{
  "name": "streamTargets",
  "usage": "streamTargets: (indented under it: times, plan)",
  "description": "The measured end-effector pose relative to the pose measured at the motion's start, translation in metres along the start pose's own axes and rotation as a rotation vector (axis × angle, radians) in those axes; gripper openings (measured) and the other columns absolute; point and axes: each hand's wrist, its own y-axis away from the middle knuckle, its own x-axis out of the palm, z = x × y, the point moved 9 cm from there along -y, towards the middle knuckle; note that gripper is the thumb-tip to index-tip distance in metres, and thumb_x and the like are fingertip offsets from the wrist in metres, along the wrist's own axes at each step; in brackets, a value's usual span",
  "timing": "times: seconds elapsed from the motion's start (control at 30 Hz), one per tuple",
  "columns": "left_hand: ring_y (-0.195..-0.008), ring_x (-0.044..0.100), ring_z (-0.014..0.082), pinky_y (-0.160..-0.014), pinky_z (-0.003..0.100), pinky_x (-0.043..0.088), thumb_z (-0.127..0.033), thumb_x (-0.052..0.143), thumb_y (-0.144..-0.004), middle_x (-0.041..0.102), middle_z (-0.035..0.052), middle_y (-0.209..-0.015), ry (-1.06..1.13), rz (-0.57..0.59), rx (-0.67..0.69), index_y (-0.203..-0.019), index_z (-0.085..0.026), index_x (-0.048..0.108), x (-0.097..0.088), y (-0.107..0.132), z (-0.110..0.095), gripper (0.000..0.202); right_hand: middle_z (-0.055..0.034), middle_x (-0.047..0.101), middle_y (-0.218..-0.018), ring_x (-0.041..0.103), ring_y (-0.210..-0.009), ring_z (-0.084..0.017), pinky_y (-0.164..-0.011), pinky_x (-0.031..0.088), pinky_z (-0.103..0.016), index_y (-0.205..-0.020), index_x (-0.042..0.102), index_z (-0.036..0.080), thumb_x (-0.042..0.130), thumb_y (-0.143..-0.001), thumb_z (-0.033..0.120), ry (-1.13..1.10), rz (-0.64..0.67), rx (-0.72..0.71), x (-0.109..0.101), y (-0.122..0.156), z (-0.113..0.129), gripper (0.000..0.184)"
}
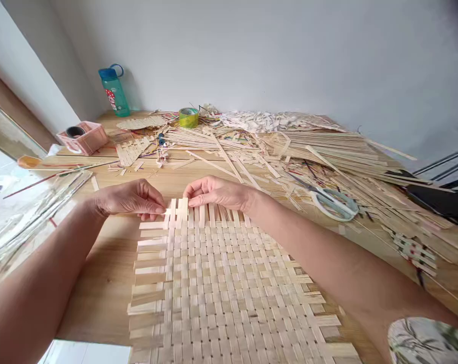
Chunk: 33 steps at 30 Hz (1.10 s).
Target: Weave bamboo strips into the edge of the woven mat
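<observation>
A pale woven mat of flat bamboo strips [221, 283] lies on the wooden table [107, 283] in front of me. At its far edge, both hands work the loose upright strip ends. My left hand [132, 198] pinches a strip end at the mat's far left corner, fingers closed. Just right of it, my right hand [217, 193] is closed too, its fingertips pressing on the neighbouring strip ends.
Piles of loose bamboo strips [327, 146] cover the back and right of the table. Scissors [333, 202] lie right of my hands. A roll of tape [189, 117], a teal water bottle [115, 91] and a pink box [83, 137] stand at the back left.
</observation>
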Motion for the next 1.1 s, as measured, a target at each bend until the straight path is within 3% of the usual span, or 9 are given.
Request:
streamTargets:
  times: [0.67, 0.93, 1.1]
  plan:
    - [-0.054, 0.049, 0.0079, -0.052, 0.019, 0.041, -0.047, 0.081, -0.079, 0.063, 0.0001, -0.063, 0.051, -0.004, -0.009, -0.087, -0.010, 0.075, 0.002, -0.001, 0.002, 0.038, -0.0030, 0.072, -0.085, 0.068, -0.072, -0.013, -0.064, 0.059, -0.023, -0.093, 0.065, 0.013, 0.080, -0.080, 0.023, -0.137, 0.084, -0.017, 0.008, 0.001, 0.001, 0.022]
    - [-0.056, 0.049, 0.0092, -0.053, 0.020, 0.040, -0.050, 0.077, -0.080, 0.061, 0.0009, -0.063, -0.045, -0.018, -0.044, -0.078, -0.010, 0.074, 0.006, -0.003, -0.003, 0.040, -0.0038, 0.074, -0.085, 0.068, -0.073, -0.012, -0.069, 0.056, -0.022, -0.091, 0.066, 0.013, 0.079, -0.082, 0.025, -0.001, 0.016, -0.014, 0.003, 0.002, 0.001, 0.020]
    - [-0.057, 0.050, 0.0105, -0.053, 0.020, 0.041, -0.047, 0.071, -0.086, 0.061, 0.0006, -0.065, -0.143, -0.067, -0.084, -0.076, -0.013, 0.072, -0.002, 0.005, -0.007, 0.035, -0.0027, 0.074, -0.082, 0.067, -0.069, -0.011, -0.066, 0.052, -0.020, -0.089, 0.067, 0.014, 0.082, -0.081, 0.028, 0.088, -0.065, -0.010, -0.005, 0.002, 0.004, 0.022]
